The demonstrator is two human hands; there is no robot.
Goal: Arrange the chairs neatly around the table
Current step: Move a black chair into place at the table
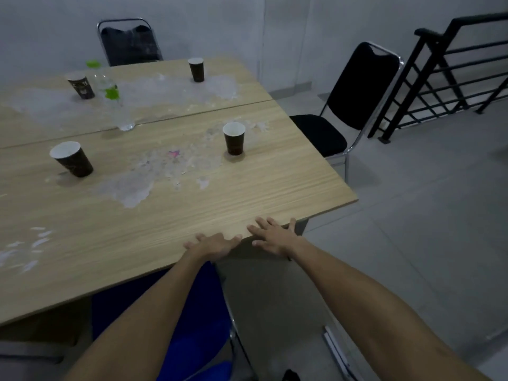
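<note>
The light wooden table [261,199] fills the left and middle of the view. A black chair [360,89] with a chrome frame stands at the table's right side, its seat partly under the top. Another black chair [129,42] stands at the far side against the wall. A blue chair [189,328] sits below my arms, tucked under the near edge. My left hand [213,244] and my right hand [272,237] lie side by side on the table's near edge by the right corner. Their fingers are spread and they hold nothing.
Several dark paper cups stand on the table, such as one cup [233,138] near the middle, with a clear bottle [125,119] holding green leaves. White smears mark the tabletop. A black stair railing [453,72] runs at the far right. Grey tiled floor [412,215] lies to the right.
</note>
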